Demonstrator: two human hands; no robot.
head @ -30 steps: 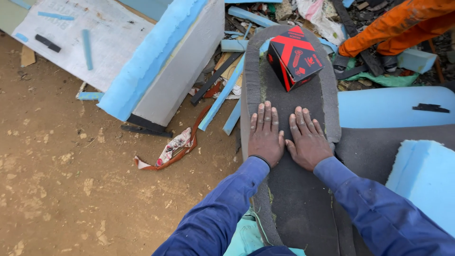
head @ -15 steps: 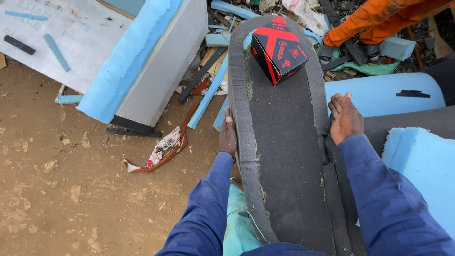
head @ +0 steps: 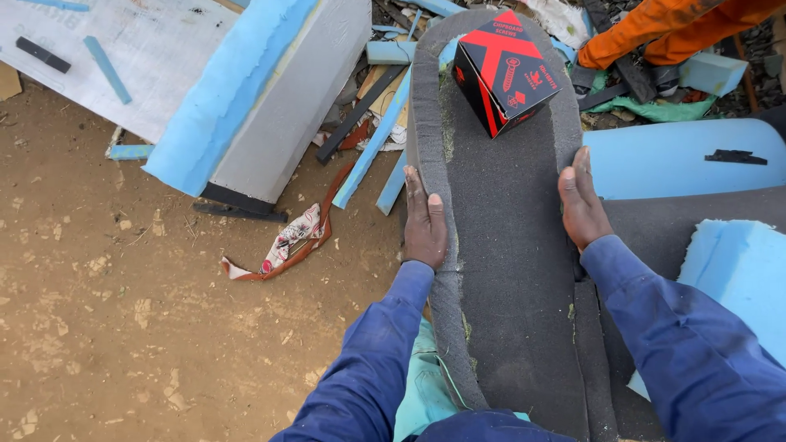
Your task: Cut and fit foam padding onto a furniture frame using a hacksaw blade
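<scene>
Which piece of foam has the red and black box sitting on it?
The long dark grey foam pad, the one gripped at its edges by the left hand and right hand. The box sits at its far end. The other foam pieces are light blue.

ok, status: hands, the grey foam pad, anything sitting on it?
Left hand and right hand grip opposite edges of grey foam pad. Red-and-black box sits on its far end.

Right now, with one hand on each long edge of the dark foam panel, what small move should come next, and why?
Probably press both edges down evenly. The left hand and right hand each grip a raised edge of the dark foam panel, and a red-and-black box sits loose at its far end, so tilting could slide it off.
</scene>
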